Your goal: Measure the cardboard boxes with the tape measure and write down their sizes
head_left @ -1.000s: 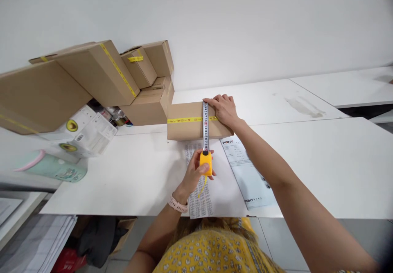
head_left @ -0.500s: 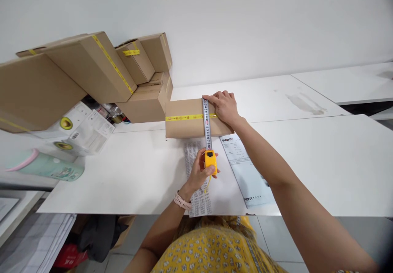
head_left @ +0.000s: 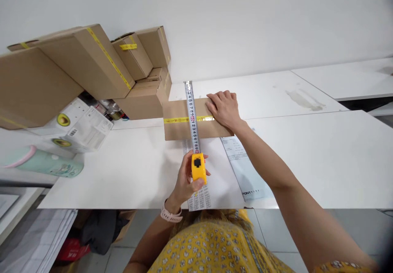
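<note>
My left hand [head_left: 189, 174] is closed around a yellow tape measure [head_left: 199, 170] in front of a small cardboard box [head_left: 178, 130]. The pulled-out metal blade [head_left: 190, 109] passes over the box, and its free end sticks out beyond the box's far edge. Yellow printed tape runs along the box. My right hand [head_left: 225, 107] rests on the right end of the box, fingers spread over it and apart from the blade. Beneath the tape measure lies a printed sheet [head_left: 199, 199], partly hidden. A pale blue paper [head_left: 241, 166] marked PONY lies beside it.
Several cardboard boxes [head_left: 101, 60] are stacked at the left against the wall. Nearer stand a white carton [head_left: 89, 129] with avocado pictures and a mint-green tumbler [head_left: 55, 164] with a pink rim. The white table's front edge [head_left: 123, 208] runs close to my body.
My right hand has let go of the blade's end. My left hand has shifted left, lifting the tape measure so the blade's tip now extends past the box's far edge.
</note>
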Motion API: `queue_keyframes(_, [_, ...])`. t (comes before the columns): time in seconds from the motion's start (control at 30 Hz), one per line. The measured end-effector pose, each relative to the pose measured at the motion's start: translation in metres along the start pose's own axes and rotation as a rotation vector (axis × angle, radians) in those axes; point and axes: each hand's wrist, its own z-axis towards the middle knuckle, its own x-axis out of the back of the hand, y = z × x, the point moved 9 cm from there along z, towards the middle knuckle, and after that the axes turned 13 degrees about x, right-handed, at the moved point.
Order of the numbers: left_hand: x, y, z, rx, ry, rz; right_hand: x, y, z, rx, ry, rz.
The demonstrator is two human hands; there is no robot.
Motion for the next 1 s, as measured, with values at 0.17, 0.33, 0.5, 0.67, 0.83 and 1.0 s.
queue_keyframes(0.17, [0.001, -0.022, -0.036, 0.167, -0.024, 0.066, 0.022, -0.056, -0.079, 0.056, 0.125, -0.048])
queue_keyframes(0.33, [0.003, -0.055, -0.061, 0.334, -0.061, 0.186, 0.04, -0.074, -0.145, -0.071, 0.199, 0.115])
queue_keyframes(0.5, [0.004, -0.071, -0.077, 0.486, -0.198, 0.403, 0.07, -0.02, -0.162, -0.534, 0.42, 0.746])
queue_keyframes(0.67, [-0.002, -0.061, -0.085, 0.471, -0.294, 0.525, 0.07, -0.005, -0.176, -0.71, 0.474, 1.018])
queue_keyframes(0.83, [-0.008, -0.058, -0.096, 0.48, -0.313, 0.543, 0.062, -0.013, -0.209, -0.785, 0.525, 1.074])
queue_keyframes(1.0, [-0.014, -0.057, -0.094, 0.439, -0.213, 0.371, 0.049, -0.073, -0.231, -0.757, 0.378, 1.198])
